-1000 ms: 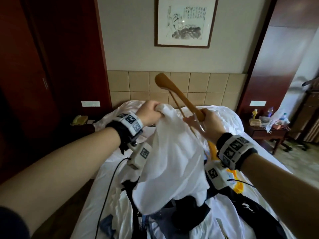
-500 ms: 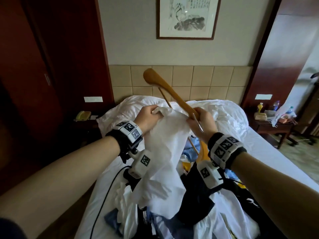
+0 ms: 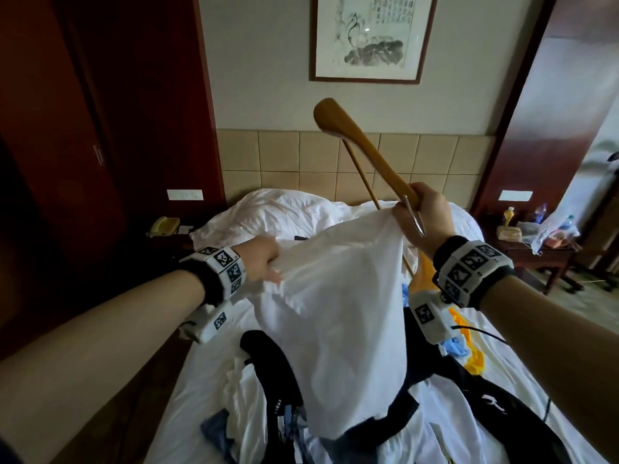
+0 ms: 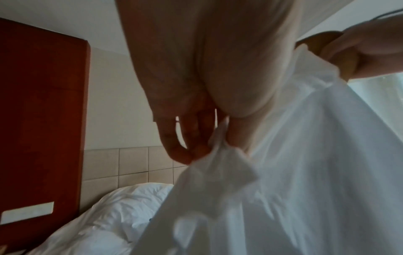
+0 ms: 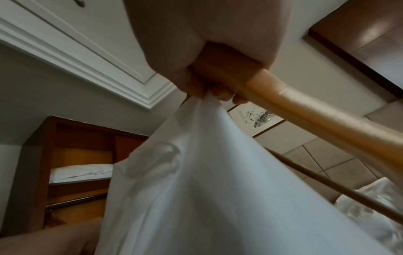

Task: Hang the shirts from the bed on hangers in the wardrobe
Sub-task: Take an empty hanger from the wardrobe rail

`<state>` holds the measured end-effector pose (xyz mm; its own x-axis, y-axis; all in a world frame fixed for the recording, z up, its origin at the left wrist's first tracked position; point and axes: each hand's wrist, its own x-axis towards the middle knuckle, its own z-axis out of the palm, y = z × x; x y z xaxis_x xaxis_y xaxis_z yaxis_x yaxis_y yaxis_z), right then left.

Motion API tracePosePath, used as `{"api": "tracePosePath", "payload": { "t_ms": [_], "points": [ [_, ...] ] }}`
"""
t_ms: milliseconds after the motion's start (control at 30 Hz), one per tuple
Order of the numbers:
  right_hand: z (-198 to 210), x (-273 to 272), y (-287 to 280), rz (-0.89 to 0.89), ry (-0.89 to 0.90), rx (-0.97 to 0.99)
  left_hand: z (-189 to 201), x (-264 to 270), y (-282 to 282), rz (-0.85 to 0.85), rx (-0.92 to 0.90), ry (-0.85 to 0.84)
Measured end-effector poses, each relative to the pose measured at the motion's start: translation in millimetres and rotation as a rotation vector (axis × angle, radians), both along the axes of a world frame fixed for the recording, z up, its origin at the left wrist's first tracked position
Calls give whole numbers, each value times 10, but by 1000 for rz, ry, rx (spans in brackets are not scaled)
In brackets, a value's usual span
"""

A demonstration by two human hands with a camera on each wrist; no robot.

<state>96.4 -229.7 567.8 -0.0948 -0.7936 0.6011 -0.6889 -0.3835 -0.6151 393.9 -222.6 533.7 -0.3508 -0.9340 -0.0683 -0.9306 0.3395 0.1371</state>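
Bed [image 3: 207, 346]: white sheets; pile of dark and white clothes at near end.
White shirt [image 3: 338, 316]: held up above the bed, stretched between both hands, lower part draping onto the pile.
Wooden hanger [image 3: 365, 155]: tilted, one arm pointing up toward the wall, metal hook beside the right wrist.
Right hand [image 3: 428, 216]: clamped round the hanger's middle and pinching the shirt's top edge.
Left hand [image 3: 261, 259]: apart from the right, fingers pinching shirt edge.
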Motion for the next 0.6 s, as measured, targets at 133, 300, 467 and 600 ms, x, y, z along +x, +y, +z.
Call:
{"api": "tracePosePath", "payload": {
  "t_ms": [133, 300, 467, 600],
  "points": [
    [-18, -79, 72, -28, -1, 34, 10, 100, -83, 23, 31, 109],
    [-26, -252, 172, -78, 60, 88, 80, 15, -110, 188, -64, 478],
    [-80, -373, 163, -72, -31, 90, 93, 17, -79, 18, -79, 338],
    [-112, -523, 160, -121, -59, 104, 115, 116, -51, -95, -99, 195]
  ]
}}
